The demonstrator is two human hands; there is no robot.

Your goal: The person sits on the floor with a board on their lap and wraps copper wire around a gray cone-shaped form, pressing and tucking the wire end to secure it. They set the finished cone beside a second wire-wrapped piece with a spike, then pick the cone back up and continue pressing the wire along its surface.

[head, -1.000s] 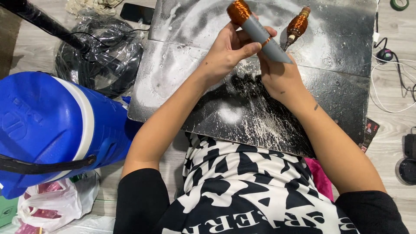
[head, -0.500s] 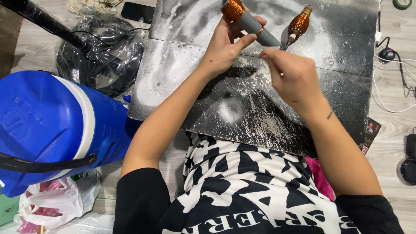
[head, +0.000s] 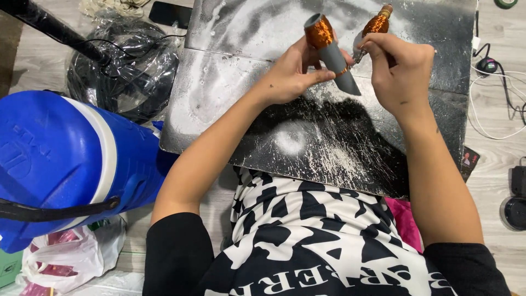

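Hands (head: 350,71) closer together on grey tube (head: 334,55).

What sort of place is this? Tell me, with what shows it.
Probably a home floor used as a craft spot: wood-look floor with loose cables, a paint-spattered dark board, and a blue cooler jug.

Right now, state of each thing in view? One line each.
left hand: gripping the grey tube
grey tube: tilted, copper wire wound near its top
right hand: pinching the copper-wound spool
copper-wound spool: held up, tilted
black board: flat, dusted with white powder
blue cooler: on its side, lid on
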